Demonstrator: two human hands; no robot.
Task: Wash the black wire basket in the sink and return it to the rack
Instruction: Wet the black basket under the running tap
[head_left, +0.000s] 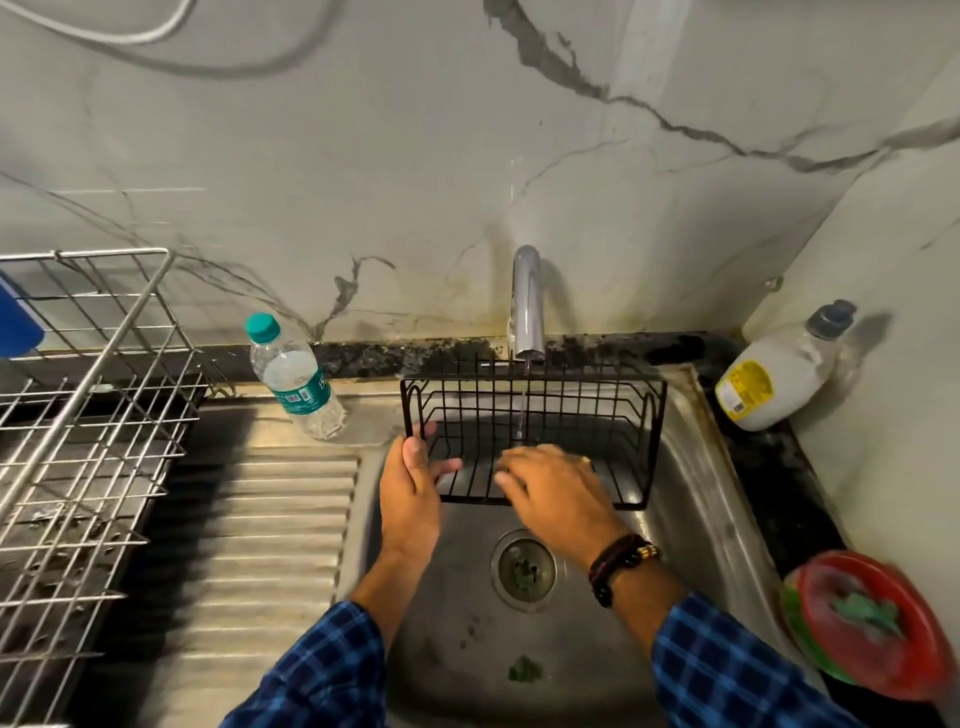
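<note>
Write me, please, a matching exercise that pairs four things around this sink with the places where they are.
Things:
1. basket
2. bottle
3. jug
4. plates

Places:
A. back right corner of the counter
B. in the sink, under the tap's stream
C. near right of the sink
D. left of the tap, on the sink's rim

Pairs: 1-B; 2-D; 3-A; 4-C
</note>
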